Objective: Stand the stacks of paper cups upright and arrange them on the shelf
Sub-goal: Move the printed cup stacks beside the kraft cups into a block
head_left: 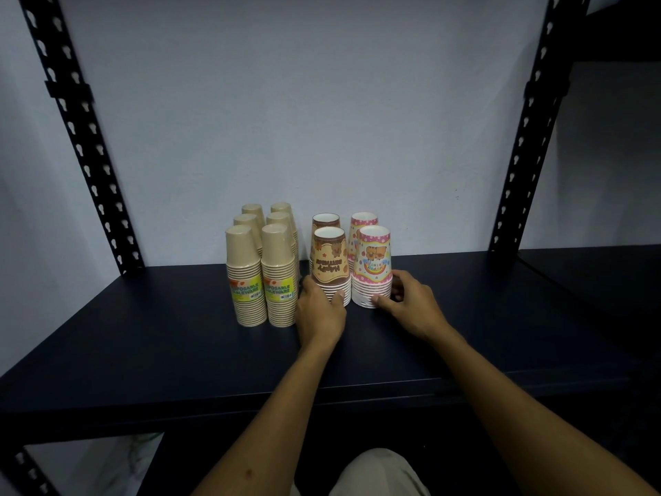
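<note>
Brown stack (329, 259) and pink stack (372, 268) stand upright, touching; I see left hand (319, 311) and right hand (411, 302) fingers wrapped around their bases.

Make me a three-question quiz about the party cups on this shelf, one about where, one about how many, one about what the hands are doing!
1. Where do the plain tan cup stacks stand?
A. left of the printed stacks
B. right of them
C. on top of them

2. How many tan stacks show?
A. two
B. four
C. six

3. What are the hands doing?
A. hanging in the air
B. each touching the base of a front printed stack
C. lifting a tan stack

Answers:
1 A: they fill the left side of the group on the dark shelf.
2 C: two columns, three deep.
3 B: the left hand is at the brown birthday stack, and the right hand is at the pink birthday stack.
</note>
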A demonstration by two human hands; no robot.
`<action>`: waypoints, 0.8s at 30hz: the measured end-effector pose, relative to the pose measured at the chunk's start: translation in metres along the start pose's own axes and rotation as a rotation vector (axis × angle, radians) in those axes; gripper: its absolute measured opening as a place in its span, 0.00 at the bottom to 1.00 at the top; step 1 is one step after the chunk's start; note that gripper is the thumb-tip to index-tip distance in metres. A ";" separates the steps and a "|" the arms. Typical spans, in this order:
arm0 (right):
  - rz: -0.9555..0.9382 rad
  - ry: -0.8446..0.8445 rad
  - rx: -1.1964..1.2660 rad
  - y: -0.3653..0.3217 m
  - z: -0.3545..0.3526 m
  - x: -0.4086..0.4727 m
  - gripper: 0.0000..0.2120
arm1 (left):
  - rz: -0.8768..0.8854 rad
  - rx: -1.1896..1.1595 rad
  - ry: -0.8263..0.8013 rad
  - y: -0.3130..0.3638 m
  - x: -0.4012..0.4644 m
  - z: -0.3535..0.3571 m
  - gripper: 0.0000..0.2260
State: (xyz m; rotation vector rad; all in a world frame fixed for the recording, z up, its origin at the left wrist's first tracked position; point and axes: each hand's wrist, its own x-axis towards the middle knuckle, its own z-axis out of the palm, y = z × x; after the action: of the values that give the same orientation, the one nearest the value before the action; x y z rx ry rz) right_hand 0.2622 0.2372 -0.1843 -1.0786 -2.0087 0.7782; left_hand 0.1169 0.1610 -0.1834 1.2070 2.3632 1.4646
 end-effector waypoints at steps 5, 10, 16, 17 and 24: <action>0.004 -0.002 -0.005 -0.001 -0.001 0.000 0.29 | -0.001 0.015 -0.003 0.000 0.000 0.000 0.22; -0.009 0.005 -0.009 -0.001 0.000 0.000 0.29 | -0.002 0.033 -0.007 0.002 -0.001 0.001 0.22; 0.002 -0.002 0.037 -0.002 -0.002 0.000 0.29 | 0.000 0.032 -0.012 0.002 -0.002 0.001 0.24; 0.000 0.000 0.046 -0.002 -0.002 0.000 0.29 | 0.003 0.027 -0.014 0.002 -0.002 0.001 0.24; 0.024 -0.006 0.120 -0.002 -0.004 0.001 0.31 | -0.001 0.029 -0.029 0.004 -0.006 -0.001 0.25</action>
State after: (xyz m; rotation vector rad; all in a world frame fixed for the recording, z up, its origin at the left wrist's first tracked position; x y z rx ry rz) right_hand 0.2645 0.2378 -0.1801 -1.0343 -1.9311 0.9038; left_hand 0.1226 0.1573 -0.1818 1.2254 2.3742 1.4073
